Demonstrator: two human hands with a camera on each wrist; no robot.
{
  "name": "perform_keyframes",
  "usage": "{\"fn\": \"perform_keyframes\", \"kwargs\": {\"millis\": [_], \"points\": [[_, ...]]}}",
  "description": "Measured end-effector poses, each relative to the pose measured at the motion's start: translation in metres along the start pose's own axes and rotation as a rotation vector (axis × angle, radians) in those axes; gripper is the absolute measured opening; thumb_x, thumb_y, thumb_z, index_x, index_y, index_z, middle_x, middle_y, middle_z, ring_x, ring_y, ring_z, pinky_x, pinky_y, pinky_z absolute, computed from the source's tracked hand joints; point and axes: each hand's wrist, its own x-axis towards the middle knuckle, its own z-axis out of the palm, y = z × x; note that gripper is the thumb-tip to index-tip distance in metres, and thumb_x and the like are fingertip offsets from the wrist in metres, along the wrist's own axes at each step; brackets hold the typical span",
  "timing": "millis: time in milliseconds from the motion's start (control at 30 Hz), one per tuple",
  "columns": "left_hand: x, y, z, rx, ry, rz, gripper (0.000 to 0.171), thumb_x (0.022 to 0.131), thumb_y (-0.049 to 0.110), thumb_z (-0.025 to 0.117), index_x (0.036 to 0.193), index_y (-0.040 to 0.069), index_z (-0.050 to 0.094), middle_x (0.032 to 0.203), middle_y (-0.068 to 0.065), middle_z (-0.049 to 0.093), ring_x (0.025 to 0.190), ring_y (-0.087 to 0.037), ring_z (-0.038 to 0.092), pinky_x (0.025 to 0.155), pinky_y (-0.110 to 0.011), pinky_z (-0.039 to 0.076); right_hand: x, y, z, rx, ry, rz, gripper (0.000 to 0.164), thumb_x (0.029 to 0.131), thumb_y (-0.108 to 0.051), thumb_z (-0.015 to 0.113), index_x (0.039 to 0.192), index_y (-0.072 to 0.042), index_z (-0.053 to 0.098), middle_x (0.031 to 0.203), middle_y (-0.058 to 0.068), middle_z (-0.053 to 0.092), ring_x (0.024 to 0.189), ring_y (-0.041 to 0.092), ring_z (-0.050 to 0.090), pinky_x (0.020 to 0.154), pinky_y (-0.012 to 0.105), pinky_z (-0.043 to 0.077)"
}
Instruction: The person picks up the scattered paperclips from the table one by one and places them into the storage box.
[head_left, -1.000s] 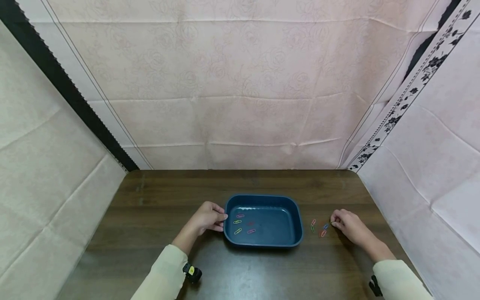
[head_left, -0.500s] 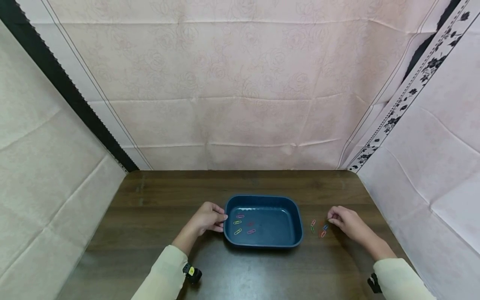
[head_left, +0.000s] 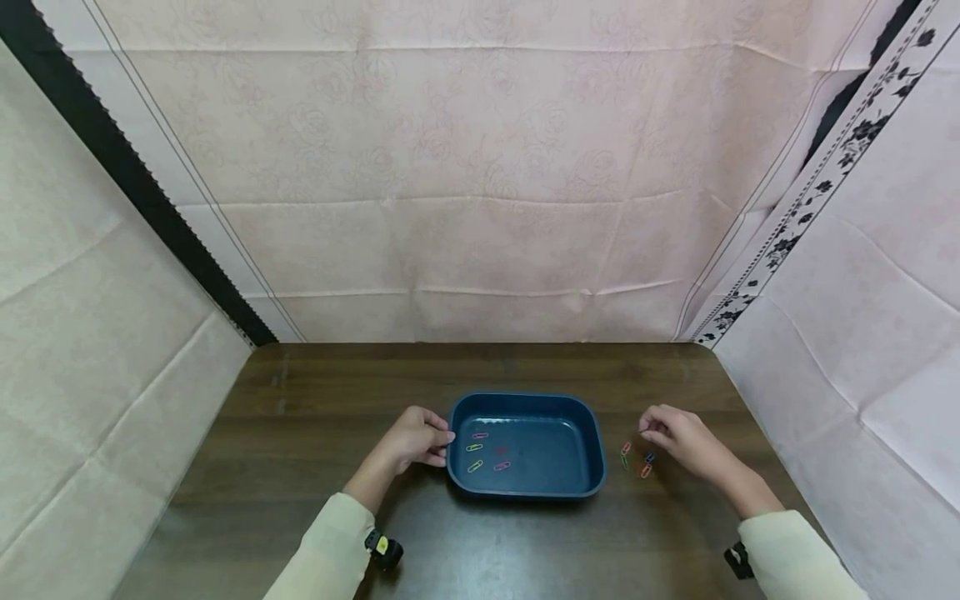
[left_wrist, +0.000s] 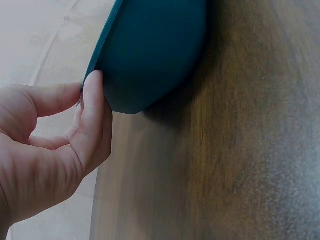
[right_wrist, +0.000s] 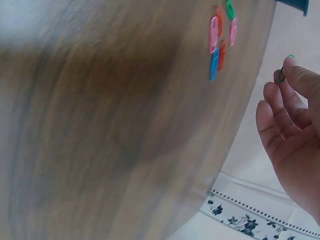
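Observation:
At its left end, a dark blue tray (head_left: 551, 454) has its rim pinched between the thumb and fingers of my left hand (head_left: 414, 437); the left wrist view shows the thumb on one side of the rim and fingertips on the other. Several pink, yellow and red paper clips lie in the tray's left half, among them a yellow paper clip (head_left: 476, 466). My right hand (head_left: 681, 442) is raised off the table, right of the tray, and pinches a green paper clip (right_wrist: 282, 76) between thumb and index finger. Its other fingers are loosely bent.
Beside the tray's right end, several loose paper clips lie on the brown wooden table (head_left: 315, 517), including a blue paper clip (right_wrist: 214, 64), a pink paper clip (right_wrist: 213, 35) and orange ones. Pale patterned cloth (head_left: 480, 167) hangs behind the table and along both sides.
My right hand has lifted from the table and moved left toward the tray, over the loose clips. The left hand and the tray have stayed in place.

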Motion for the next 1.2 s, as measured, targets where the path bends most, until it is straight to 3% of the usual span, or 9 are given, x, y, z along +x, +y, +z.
{"fn": "perform_keyframes", "kwargs": {"millis": [467, 1200], "points": [[0.000, 0.000, 0.000, -0.003, 0.003, -0.011, 0.021, 0.099, 0.004, 0.067, 0.115, -0.007, 0.060, 0.093, -0.019, 0.066, 0.069, -0.020, 0.068, 0.067, -0.035, 0.066, 0.014, -0.024, 0.002, 0.026, 0.047, -0.103, 0.014, 0.092, -0.003, 0.075, 0.092, -0.015, 0.068, 0.084, -0.011, 0.060, 0.076, 0.000, 0.053, 0.063, 0.021, 0.051], [0.001, 0.001, 0.000, 0.013, 0.005, -0.025, 0.022, 0.099, 0.006, 0.069, 0.115, -0.006, 0.060, 0.095, -0.018, 0.066, 0.070, -0.021, 0.068, 0.067, -0.034, 0.066, 0.045, -0.066, 0.001, 0.066, -0.005, -0.230, 0.013, 0.094, -0.007, 0.074, 0.096, -0.018, 0.068, 0.088, -0.012, 0.061, 0.078, 0.001, 0.053, 0.065, 0.021, 0.052]]}}
